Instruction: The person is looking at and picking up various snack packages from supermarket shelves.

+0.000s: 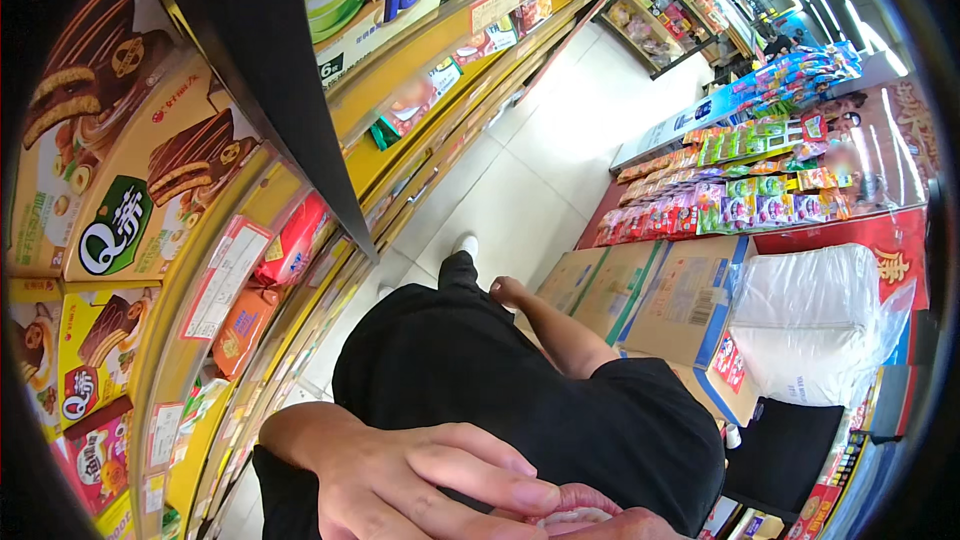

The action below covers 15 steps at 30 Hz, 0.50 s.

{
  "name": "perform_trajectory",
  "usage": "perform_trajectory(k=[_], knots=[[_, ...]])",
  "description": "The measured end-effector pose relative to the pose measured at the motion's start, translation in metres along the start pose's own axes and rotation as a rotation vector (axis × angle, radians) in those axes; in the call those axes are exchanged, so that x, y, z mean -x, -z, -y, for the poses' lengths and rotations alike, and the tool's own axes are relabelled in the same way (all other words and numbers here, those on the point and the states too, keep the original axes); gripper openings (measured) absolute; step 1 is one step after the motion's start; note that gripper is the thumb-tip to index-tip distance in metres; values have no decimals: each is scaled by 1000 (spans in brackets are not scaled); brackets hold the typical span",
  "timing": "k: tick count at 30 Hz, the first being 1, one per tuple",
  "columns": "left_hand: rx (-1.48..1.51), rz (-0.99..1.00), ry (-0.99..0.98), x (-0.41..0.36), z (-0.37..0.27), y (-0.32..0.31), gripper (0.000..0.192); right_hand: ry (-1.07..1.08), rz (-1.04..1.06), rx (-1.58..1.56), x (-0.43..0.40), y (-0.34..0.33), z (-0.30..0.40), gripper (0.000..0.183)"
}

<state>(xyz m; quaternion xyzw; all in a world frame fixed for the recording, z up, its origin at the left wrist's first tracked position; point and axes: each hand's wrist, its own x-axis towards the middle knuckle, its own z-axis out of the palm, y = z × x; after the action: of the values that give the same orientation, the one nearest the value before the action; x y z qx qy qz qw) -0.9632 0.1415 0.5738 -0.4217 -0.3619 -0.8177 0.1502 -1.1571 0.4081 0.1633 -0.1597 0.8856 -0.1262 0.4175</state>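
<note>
My left hand is raised at the bottom of the view, just before my face, with its fingers spread and nothing visible in them. Its fingertips reach my mouth; the palm and thumb are hidden. My right hand hangs low by my right leg with curled fingers, too small to tell whether it holds anything. To my left, a shelf edge carries price labels. Boxes of chocolate-coated cakes stand there, with a red packet and an orange packet a level below.
Stacked cardboard cartons stand close on my right, with a plastic-wrapped white bundle beside them. Beyond hang rows of candy bags. A dark panel juts from the left shelves. Pale floor tiles run ahead.
</note>
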Motion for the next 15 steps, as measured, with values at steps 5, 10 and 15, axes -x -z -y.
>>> perform_trajectory(k=[5,10,15], knots=[[16,10,31,-2,3,3,42,17,-31,-27,-7,-7,-12,25],[1,39,27,-7,9,4,43,24,-23,-2,-3,1,-5,24],[-54,-156,-87,-20,21,-3,44,42,-17,7,-7,7,-7,22]])
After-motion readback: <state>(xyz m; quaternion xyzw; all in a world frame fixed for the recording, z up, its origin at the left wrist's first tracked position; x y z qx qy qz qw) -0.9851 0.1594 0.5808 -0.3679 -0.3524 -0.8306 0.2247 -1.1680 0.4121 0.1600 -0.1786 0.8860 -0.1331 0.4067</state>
